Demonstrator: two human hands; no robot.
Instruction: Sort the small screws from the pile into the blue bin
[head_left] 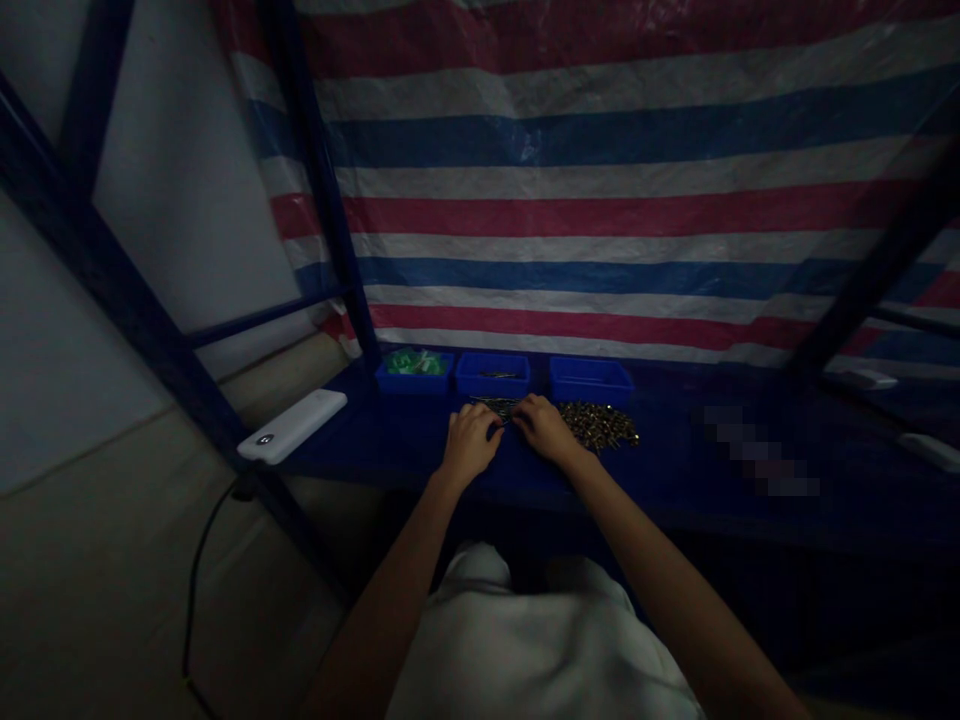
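Observation:
My left hand and my right hand rest close together on the dark blue table, fingers curled in toward each other. Between and just beyond them lies a small heap of thin dark metal parts. Both hands seem to pinch something tiny from it, too small and dim to name. Right of my right hand sits a pile of small brass-coloured parts, touching the wrist side of that hand.
Three blue bins stand in a row behind the hands: the left bin holds green pieces, the middle bin a few dark parts, the right bin looks dark inside. A white power bank lies at the table's left corner. Striped tarp hangs behind.

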